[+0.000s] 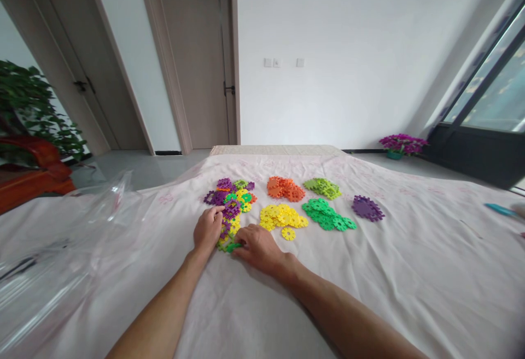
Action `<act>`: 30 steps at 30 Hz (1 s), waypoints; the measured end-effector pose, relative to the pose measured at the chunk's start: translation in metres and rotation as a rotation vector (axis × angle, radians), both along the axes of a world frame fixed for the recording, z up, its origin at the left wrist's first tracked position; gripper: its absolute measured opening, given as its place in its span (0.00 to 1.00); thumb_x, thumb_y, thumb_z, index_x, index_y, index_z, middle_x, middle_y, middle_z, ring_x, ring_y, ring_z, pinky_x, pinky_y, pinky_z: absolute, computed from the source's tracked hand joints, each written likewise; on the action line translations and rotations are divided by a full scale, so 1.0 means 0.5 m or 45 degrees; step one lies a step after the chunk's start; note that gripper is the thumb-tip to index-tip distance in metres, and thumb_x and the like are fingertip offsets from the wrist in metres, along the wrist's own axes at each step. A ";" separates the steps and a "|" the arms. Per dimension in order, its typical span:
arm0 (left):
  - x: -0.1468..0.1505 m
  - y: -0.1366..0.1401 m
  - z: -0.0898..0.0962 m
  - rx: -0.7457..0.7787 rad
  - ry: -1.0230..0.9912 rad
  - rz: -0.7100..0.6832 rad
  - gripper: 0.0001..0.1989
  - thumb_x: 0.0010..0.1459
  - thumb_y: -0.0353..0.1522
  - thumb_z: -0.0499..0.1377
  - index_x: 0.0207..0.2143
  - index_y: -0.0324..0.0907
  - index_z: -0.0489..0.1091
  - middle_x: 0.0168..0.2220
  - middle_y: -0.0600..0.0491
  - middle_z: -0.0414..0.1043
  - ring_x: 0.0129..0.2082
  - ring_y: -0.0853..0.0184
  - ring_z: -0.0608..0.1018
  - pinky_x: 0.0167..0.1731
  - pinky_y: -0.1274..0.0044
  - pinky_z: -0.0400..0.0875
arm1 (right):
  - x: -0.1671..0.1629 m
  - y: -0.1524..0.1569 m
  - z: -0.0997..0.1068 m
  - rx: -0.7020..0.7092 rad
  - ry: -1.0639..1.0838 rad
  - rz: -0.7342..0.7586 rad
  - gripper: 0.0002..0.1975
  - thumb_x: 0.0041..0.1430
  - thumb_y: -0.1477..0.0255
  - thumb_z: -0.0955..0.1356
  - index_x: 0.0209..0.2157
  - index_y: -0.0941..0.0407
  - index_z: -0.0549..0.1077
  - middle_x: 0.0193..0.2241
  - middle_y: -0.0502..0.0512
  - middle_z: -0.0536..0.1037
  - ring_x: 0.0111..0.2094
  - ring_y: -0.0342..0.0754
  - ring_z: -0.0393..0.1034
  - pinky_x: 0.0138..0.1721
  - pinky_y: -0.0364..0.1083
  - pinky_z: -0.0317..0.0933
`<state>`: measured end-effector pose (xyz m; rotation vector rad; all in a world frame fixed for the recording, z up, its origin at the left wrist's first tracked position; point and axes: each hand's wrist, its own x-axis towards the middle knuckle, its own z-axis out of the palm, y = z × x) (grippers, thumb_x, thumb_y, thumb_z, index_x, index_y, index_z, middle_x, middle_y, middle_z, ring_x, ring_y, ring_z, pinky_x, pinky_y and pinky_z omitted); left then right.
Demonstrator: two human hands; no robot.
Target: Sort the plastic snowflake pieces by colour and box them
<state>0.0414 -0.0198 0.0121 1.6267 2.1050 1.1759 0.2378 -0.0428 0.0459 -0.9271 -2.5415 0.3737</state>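
A mixed heap of flat, notched plastic discs (241, 198), purple, yellow, green and orange, lies on the cloth before me. My left hand (208, 229) is at the heap's left edge, fingers curled and fingertips against the purple and yellow discs; whether it grips one is hidden. At the near edge, my right hand (258, 245) has its fingers bent and closed on a green disc (233, 247). Just beyond that hand sits a pile of yellow discs (283, 215), with one yellow disc (288, 234) apart from it.
Sorted by colour are orange discs (283, 188), light green discs (322, 187), green discs (328, 215) and purple discs (368, 208). Clear plastic sheeting (82, 255) covers the left of the pale tablecloth (410, 271). At far right, another person's hand (520, 210) is near a blue object (500, 209).
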 end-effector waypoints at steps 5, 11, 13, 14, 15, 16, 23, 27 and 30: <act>0.003 -0.004 0.004 0.001 -0.004 0.016 0.17 0.62 0.35 0.50 0.48 0.47 0.74 0.51 0.52 0.75 0.51 0.62 0.75 0.51 0.72 0.67 | 0.044 0.056 0.012 0.091 0.184 -0.198 0.07 0.65 0.68 0.66 0.41 0.54 0.75 0.36 0.52 0.79 0.39 0.46 0.70 0.41 0.43 0.56; 0.004 -0.006 0.006 -0.025 0.006 0.028 0.17 0.62 0.35 0.50 0.48 0.47 0.74 0.51 0.52 0.75 0.50 0.62 0.75 0.49 0.73 0.68 | 0.157 0.158 0.025 0.168 0.248 -0.754 0.10 0.63 0.68 0.64 0.42 0.53 0.76 0.37 0.53 0.79 0.40 0.49 0.70 0.39 0.44 0.57; 0.004 -0.004 0.004 -0.025 0.010 0.026 0.17 0.62 0.35 0.50 0.48 0.47 0.74 0.51 0.51 0.75 0.49 0.63 0.75 0.48 0.73 0.68 | 0.199 0.183 0.025 0.173 0.229 -0.917 0.11 0.62 0.68 0.64 0.41 0.53 0.77 0.37 0.54 0.79 0.40 0.49 0.70 0.38 0.44 0.57; 0.003 -0.004 0.003 -0.023 0.012 0.026 0.17 0.62 0.35 0.50 0.48 0.47 0.74 0.50 0.51 0.75 0.49 0.63 0.75 0.48 0.73 0.69 | 0.219 0.193 0.025 0.159 0.207 -0.985 0.11 0.61 0.68 0.64 0.40 0.53 0.78 0.38 0.54 0.79 0.41 0.50 0.70 0.38 0.44 0.57; 0.003 -0.003 0.001 -0.020 0.016 0.025 0.17 0.62 0.35 0.50 0.48 0.47 0.74 0.50 0.52 0.75 0.48 0.63 0.76 0.47 0.73 0.69 | 0.238 0.202 0.024 0.141 0.189 -1.050 0.12 0.61 0.67 0.64 0.40 0.53 0.78 0.38 0.55 0.79 0.42 0.50 0.70 0.38 0.44 0.57; 0.002 -0.002 0.000 -0.018 0.018 0.026 0.17 0.62 0.35 0.50 0.48 0.47 0.74 0.50 0.52 0.75 0.48 0.63 0.76 0.47 0.73 0.69 | 0.255 0.209 0.022 0.116 0.172 -1.107 0.13 0.60 0.67 0.64 0.41 0.52 0.79 0.39 0.55 0.80 0.42 0.51 0.70 0.38 0.44 0.57; 0.001 -0.002 -0.003 -0.008 0.010 0.025 0.17 0.61 0.35 0.50 0.48 0.48 0.74 0.51 0.53 0.75 0.48 0.63 0.76 0.48 0.73 0.68 | 0.343 0.230 0.008 0.012 0.103 -1.413 0.18 0.60 0.63 0.63 0.46 0.50 0.79 0.40 0.58 0.80 0.45 0.56 0.70 0.39 0.48 0.58; 0.001 -0.004 -0.001 -0.018 0.010 0.032 0.16 0.61 0.35 0.51 0.48 0.48 0.74 0.50 0.52 0.75 0.48 0.63 0.76 0.48 0.73 0.68 | 0.367 0.228 -0.007 0.067 0.029 -1.450 0.18 0.60 0.64 0.64 0.47 0.51 0.79 0.45 0.60 0.78 0.47 0.58 0.68 0.45 0.51 0.58; 0.002 -0.004 0.001 -0.024 0.011 0.035 0.17 0.61 0.35 0.51 0.48 0.48 0.74 0.51 0.52 0.75 0.48 0.63 0.76 0.48 0.73 0.69 | 0.372 0.224 -0.014 0.129 0.001 -1.507 0.19 0.59 0.64 0.65 0.50 0.52 0.77 0.48 0.63 0.75 0.49 0.60 0.65 0.48 0.53 0.56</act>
